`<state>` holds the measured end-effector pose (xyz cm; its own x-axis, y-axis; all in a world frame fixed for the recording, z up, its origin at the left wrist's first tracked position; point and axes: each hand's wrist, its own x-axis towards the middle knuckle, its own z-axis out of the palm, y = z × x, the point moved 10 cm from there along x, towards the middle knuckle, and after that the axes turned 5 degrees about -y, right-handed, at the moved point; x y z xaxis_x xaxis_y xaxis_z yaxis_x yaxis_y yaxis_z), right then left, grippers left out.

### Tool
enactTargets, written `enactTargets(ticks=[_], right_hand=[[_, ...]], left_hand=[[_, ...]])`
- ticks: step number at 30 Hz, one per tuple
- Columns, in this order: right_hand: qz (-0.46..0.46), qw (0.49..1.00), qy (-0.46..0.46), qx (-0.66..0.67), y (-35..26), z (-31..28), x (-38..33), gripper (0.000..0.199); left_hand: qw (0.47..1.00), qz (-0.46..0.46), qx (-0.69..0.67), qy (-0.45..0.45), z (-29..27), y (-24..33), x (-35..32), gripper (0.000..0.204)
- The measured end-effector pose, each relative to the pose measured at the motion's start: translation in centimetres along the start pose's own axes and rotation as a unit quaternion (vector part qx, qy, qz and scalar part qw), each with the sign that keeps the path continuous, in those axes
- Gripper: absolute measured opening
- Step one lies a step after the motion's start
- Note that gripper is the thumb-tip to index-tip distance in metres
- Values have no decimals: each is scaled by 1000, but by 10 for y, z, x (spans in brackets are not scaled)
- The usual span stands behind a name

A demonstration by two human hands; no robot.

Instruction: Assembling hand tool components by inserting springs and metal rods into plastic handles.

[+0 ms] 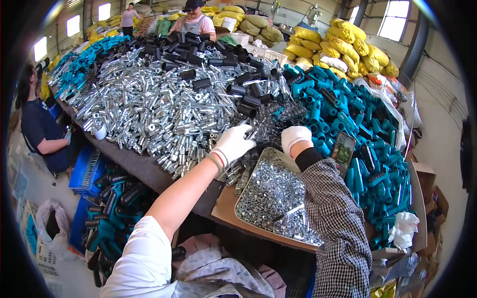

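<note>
My left hand (232,144), in a white glove, reaches to the right edge of a heap of shiny metal tubular parts (154,119). Its thumb and fingers are apart, with metal pieces close to the fingertips. My right hand (296,138), also gloved in white, is curled closed at the dark pile of thin wire springs (278,121); whatever lies inside its fingers is hidden. Just below both hands rests a shallow tray (237,211) full of small silvery metal pieces, with a slim light-coloured tool (288,212) lying on them.
Teal plastic housings (357,134) are heaped to the right, with a phone (343,153) standing among them. Black sleeves (201,83) lie on top of the metal heap. One person (42,124) is at left, another (194,24) across the table. A blue crate (87,171) stands below left.
</note>
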<state>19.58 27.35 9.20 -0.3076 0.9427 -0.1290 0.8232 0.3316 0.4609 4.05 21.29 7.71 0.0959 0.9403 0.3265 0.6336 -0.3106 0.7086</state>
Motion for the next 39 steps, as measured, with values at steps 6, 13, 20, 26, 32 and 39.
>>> enactTargets(ticks=[6,13,20,26,32,39], right_hand=[[-13,999,-25,19,11,1,2,26],[-274,913,-245,-174,-13,60,33,29],[-37,955,-275,108,16,37,26,22],[-13,957,-206,203,30,31,24,38],[34,987,-30,156,48,7,11,43],[-77,889,256,372,44,-42,-144,29]], left_hand=[[901,-161,-388,-111,-23,-22,-55,41],[788,-183,-583,-80,-10,-35,-160,54],[759,-153,-624,-105,20,-13,-227,90],[809,-160,-545,-148,15,3,-245,81],[847,-170,-487,-132,11,7,-244,48],[890,-131,-427,-90,-3,21,-241,34]])
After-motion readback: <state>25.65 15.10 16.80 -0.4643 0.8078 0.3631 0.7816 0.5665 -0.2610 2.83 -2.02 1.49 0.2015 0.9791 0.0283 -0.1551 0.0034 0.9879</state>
